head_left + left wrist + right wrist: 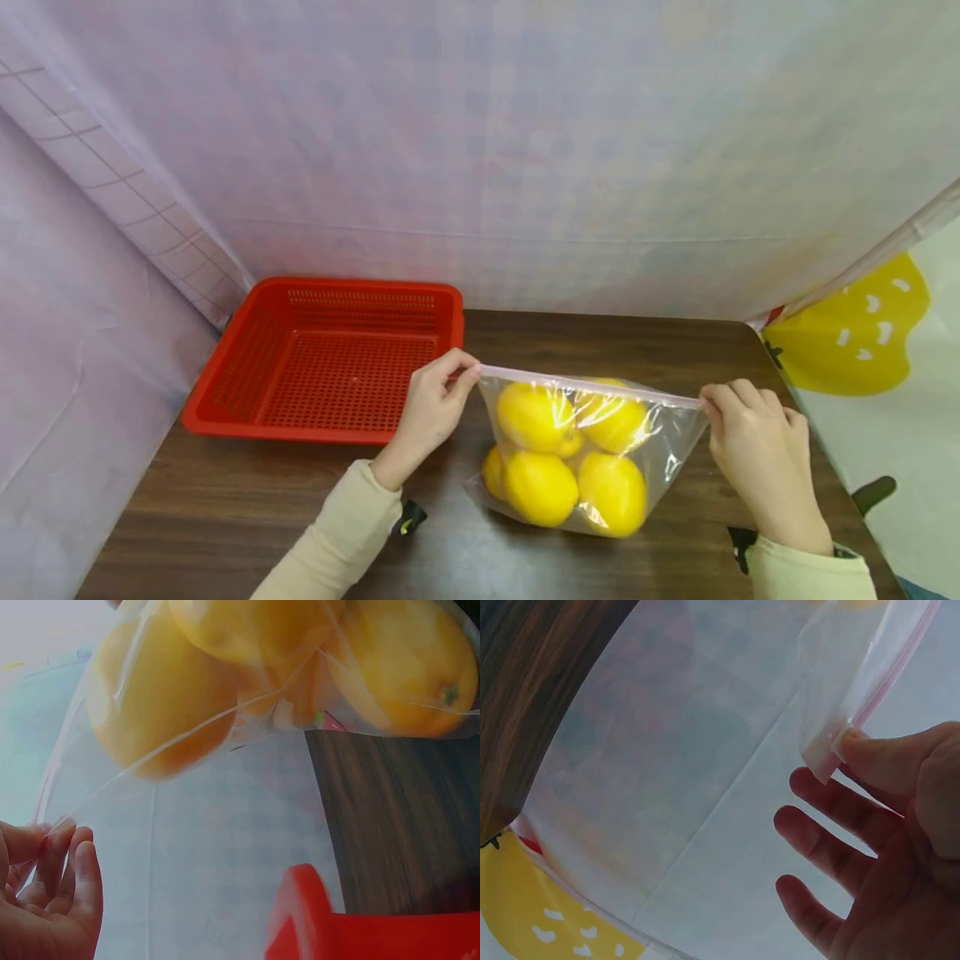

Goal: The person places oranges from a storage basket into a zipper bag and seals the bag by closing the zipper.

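While both hands pinch the top corners of the bag (592, 454), it stands on the desk (247, 500) at lower centre of the head view, its zip strip (592, 392) stretched taut between them. The left hand (431, 412) grips the strip's left end with thumb and forefinger curled onto it. The right hand (757, 454) pinches the right end; in the right wrist view the thumb presses the corner of the strip (832, 750) while the other fingers (832, 847) spread loose below it.

As a judgement, the filling looks done: the lemons (558, 450) are all inside the bag, and none lies on the desk or in the basket (330, 362), which sits to the left of centre, just beside the left hand. Whether the zip is already sealed along its length I cannot tell; the strip looks flat and closed from above, but the seam itself is too fine to read. Sealing, or checking the seal, seems to be what remains.

Counts: one bag, one red basket, two hands. Lemons: four plain, with a fifth partly hidden at the lower left of the bag, so about five.
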`<state>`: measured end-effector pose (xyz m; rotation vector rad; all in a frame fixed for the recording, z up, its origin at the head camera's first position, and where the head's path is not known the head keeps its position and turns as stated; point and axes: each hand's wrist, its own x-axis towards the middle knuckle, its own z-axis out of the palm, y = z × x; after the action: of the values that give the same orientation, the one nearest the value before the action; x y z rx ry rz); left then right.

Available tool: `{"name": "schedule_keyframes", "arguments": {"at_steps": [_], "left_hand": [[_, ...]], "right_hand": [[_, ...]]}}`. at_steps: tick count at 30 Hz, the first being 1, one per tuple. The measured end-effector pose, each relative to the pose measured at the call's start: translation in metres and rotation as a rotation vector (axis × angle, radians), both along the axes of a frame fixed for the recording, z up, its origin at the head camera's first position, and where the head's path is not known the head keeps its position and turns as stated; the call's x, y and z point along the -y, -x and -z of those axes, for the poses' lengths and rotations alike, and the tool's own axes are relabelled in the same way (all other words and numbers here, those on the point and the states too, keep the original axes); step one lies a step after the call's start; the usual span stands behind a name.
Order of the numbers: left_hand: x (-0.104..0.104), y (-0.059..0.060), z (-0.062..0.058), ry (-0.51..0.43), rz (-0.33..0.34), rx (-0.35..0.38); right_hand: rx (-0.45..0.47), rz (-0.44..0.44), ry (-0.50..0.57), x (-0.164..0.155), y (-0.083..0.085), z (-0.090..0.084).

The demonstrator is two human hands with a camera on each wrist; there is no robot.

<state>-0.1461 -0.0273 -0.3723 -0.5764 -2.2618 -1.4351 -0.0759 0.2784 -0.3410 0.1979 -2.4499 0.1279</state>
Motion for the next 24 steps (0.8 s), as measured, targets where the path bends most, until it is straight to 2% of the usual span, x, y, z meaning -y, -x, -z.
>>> {"name": "schedule_keyframes", "arguments": {"at_steps": [2, 5, 11, 14, 17, 20, 24], "left_hand": [[0.000, 0.002, 0.000, 0.000, 0.003, 0.010], [-0.002, 0.006, 0.000, -0.009, -0.006, 0.033], [-0.007, 0.013, -0.005, 0.044, -0.050, 0.048], [-0.010, 0.011, -0.008, 0.106, -0.060, 0.053], [-0.014, 0.003, -0.014, 0.171, -0.043, 0.077], [-0.020, -0.009, -0.022, 0.252, 0.073, 0.166], [-0.035, -0.017, -0.031, 0.360, 0.338, 0.420]], "right_hand": [[-0.027, -0.001, -0.004, -0.007, -0.003, 0.000], [-0.019, -0.053, -0.002, -0.010, -0.004, -0.001], [0.104, -0.047, 0.130, -0.008, -0.014, 0.000], [0.116, -0.045, 0.168, -0.006, -0.020, 0.001], [0.097, -0.057, 0.190, -0.001, -0.026, 0.001], [0.083, -0.057, 0.204, 0.005, -0.032, -0.002], [0.074, -0.064, 0.216, 0.014, -0.039, -0.008]]}}
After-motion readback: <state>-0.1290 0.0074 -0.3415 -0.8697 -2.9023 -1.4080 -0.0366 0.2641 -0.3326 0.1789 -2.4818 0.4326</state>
